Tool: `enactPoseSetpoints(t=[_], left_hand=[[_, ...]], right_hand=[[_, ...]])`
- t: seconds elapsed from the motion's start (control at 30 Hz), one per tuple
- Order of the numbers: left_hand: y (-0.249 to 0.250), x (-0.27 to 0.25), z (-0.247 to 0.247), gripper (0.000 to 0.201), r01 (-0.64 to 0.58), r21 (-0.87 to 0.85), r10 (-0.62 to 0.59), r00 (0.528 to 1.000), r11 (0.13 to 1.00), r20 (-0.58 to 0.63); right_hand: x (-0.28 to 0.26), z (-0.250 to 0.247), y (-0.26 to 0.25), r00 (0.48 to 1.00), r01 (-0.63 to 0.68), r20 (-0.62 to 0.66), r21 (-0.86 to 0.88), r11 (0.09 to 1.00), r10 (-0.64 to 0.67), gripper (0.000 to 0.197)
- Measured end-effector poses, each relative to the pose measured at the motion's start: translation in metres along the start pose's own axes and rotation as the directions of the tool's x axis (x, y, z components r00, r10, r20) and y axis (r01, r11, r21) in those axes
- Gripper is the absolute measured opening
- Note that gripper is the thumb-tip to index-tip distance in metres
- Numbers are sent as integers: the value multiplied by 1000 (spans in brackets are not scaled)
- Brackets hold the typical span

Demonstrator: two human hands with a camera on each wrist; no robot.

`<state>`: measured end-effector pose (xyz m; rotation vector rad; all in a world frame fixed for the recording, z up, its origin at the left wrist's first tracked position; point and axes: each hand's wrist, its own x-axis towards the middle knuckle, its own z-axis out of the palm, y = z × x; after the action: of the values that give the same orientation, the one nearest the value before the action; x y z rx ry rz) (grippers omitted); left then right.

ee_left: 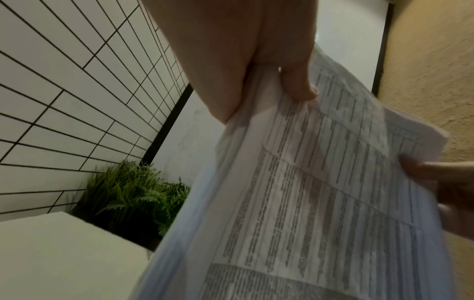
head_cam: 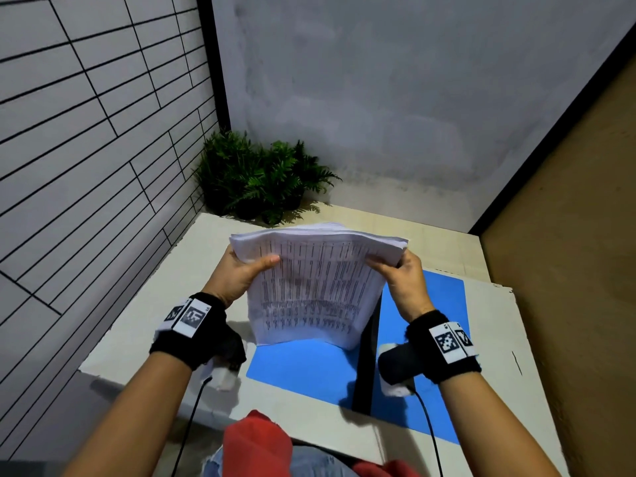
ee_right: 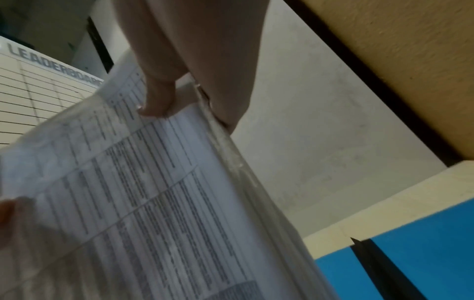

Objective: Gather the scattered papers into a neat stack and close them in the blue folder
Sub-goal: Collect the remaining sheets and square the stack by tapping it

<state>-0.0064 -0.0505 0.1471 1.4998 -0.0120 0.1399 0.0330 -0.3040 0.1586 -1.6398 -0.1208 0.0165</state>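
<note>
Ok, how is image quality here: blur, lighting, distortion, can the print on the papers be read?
Head view: evenly lit, wide-angle bend at the wall lines; the stack of papers shows table rows but no readable text, and casts a shadow on the blue folder. Left wrist view: dim, soft, print smeared. Right wrist view: darkest and grainy, the right hand blurred; only the wall sign "LEADERBOARD" reads.

Fern plants (head_cam: 261, 180) in corner behind white table (head_cam: 161, 304); tiled wall (head_cam: 86, 132) left.

Grey tiled wall (head_cam: 86, 132) w/ dark grout on left, plain grey wall (head_cam: 395, 98) ahead, tan textured wall (head_cam: 568, 235) right. Ferns (head_cam: 261, 180) in corner behind off-white surface (head_cam: 165, 304).
</note>
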Motion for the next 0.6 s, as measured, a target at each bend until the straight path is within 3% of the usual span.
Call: enactPoseSetpoints(t=[0.17,0.27,0.33,0.37,0.4,0.43,0.47,0.5,0.53,0.57,0.6], left_hand=[[7,-5,-2,41,-52,-43,51,998,998,-20],[1,-8,-4,47,-34,-7,34,999,999,32],[-4,-7,-4,54,4,-5,-4,1000,1000,24],[-6,-6,-4,55,13,-8,-13,1000,1000,18],[-7,-6,-4,56,17,-8,-17,1000,1000,15],[-7,-5,-3,55,18,-5,-18,1000,1000,13],[-7,-4,-2,55,19,-3,-19,1000,1000,10],[-7,-4,-2,55,19,-2,-19,1000,1000,8],[-8,-3,-2,56,19,-2,-19,1000,1000,7],[-8,-2,-2,56,21,-6,-21,1000,1000,12],[-9,-2,-1,56,25,-10,-25,1000,1000,17]], right_hand=[[-6,-2,-10,996,91,22,54,994,-92,28],[-9,-4,-20,993,97,75,-46,994,-93,40],[-12,-5,-30,984,168,-14,-279,945,-179,61],[-16,-5,-37,952,226,-84,-454,862,-293,69],[-22,-4,-45,883,292,-127,-604,742,-451,73],[-28,-2,-52,802,346,-103,-723,598,-588,75],[-33,0,-59,781,371,10,-812,451,-624,77],[-37,4,-63,823,396,183,-864,311,-538,82],[-40,7,-61,877,415,333,-888,198,-346,86],[-42,7,-58,911,404,385,-905,135,-149,89],[-43,6,-56,924,381,369,-914,141,-102,89]])
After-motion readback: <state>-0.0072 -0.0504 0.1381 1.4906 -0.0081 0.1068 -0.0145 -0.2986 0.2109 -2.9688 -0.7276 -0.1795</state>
